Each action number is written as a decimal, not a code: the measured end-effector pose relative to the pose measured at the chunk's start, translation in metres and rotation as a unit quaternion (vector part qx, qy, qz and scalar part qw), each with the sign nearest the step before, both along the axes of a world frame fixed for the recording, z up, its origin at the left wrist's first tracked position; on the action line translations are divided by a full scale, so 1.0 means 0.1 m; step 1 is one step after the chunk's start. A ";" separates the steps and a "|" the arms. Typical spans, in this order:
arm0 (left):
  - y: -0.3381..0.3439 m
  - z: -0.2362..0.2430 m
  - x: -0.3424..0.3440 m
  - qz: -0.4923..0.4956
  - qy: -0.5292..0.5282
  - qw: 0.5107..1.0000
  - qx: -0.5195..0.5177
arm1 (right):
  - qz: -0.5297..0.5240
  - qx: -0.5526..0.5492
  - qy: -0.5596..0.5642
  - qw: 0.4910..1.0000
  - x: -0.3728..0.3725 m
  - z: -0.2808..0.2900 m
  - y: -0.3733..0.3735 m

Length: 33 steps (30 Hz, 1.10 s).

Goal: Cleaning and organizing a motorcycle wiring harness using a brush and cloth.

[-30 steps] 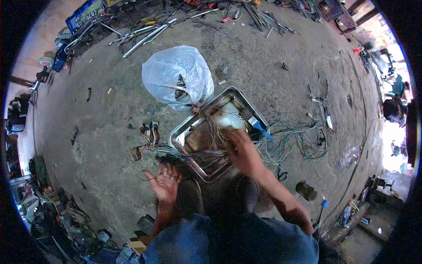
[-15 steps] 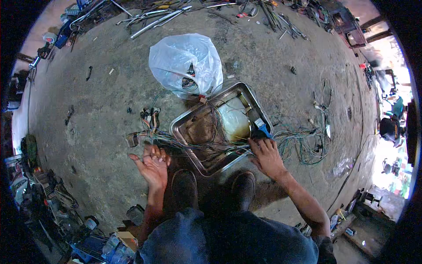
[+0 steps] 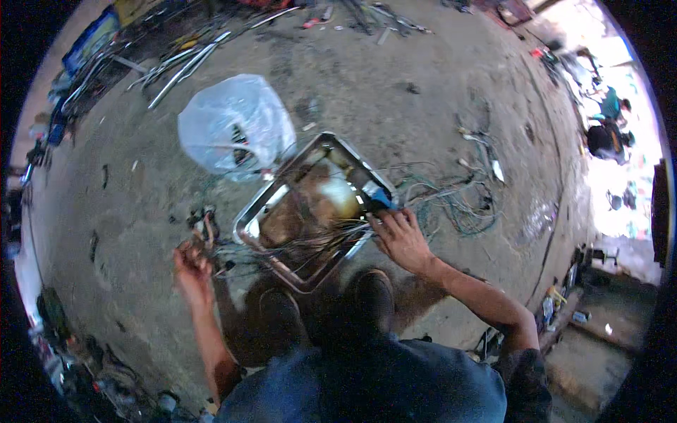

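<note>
A wiring harness point(image 3: 331, 238) of many thin wires lies across a rectangular metal tray point(image 3: 303, 287). My left hand point(image 3: 192, 275), blurred, has its fingers curled at the harness's left end, by the connectors point(image 3: 207, 224). At the tray's right corner my right hand point(image 3: 405, 238) is closed on the wires with its fingertips. Just beyond those fingers, inside the tray, is a blue-handled brush point(image 3: 378, 193). A pale, shiny patch point(image 3: 340, 194) shows on the tray's brown-stained bottom.
A translucent plastic bag point(image 3: 229, 120) with dark items inside stands beyond the tray. Loose wires point(image 3: 458, 208) spread over the floor at right. Metal rods point(image 3: 187, 70) lie at the far left. My shoes point(image 3: 374, 296) are close to the tray's near edge.
My left hand has gone from open, palm up, to curled at the connectors, further left. My right hand stays at the wires by the tray's right corner. The whole view has shifted and turned.
</note>
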<state>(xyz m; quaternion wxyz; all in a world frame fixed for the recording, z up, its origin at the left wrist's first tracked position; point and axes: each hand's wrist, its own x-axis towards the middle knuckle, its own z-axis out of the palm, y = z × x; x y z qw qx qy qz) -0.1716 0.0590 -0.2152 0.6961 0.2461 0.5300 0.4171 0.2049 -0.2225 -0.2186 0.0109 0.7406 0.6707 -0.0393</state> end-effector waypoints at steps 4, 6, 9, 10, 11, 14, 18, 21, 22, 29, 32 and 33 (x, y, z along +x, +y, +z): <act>0.05 -0.01 -0.12 -0.028 0.045 0.999 -0.009 | 0.020 0.033 0.145 0.989 0.05 0.20 -0.07; 0.07 -0.02 -0.19 -0.101 0.109 0.988 0.030 | 0.004 0.087 0.205 0.975 0.14 0.33 -0.12; 0.12 -0.05 -0.28 -0.104 0.113 0.988 0.012 | -0.141 0.197 0.173 0.955 0.45 0.44 -0.19; 0.13 -0.06 -0.31 -0.102 0.111 0.989 -0.003 | -0.221 0.241 0.131 0.936 0.57 0.45 -0.23; 0.14 -0.07 -0.33 -0.108 0.105 0.989 0.007 | -0.222 0.243 0.130 0.935 0.68 0.45 -0.28; 0.16 -0.06 -0.34 -0.093 0.111 0.989 -0.001 | -0.324 0.240 0.089 0.911 0.88 0.36 -0.43; 0.15 0.00 -0.28 -0.028 0.111 0.993 0.002 | -0.431 0.272 0.102 0.854 0.95 0.14 -0.62; 0.15 0.03 -0.25 -0.003 0.124 0.992 0.010 | -0.543 0.300 0.116 0.776 1.02 -0.03 -0.70; 0.14 0.04 -0.26 0.009 0.131 0.991 0.002 | -0.520 0.324 0.113 0.782 1.05 -0.05 -0.75; 0.14 -0.06 -0.43 -0.017 0.152 0.988 0.004 | -0.571 0.379 0.175 0.707 1.02 -0.10 -0.82; 0.15 -0.10 -0.46 -0.015 0.153 0.988 0.015 | -0.570 0.427 0.121 0.691 0.77 -0.08 -0.91; 0.15 -0.10 -0.45 -0.033 0.148 0.988 0.029 | -0.572 0.446 0.127 0.677 0.66 -0.08 -0.97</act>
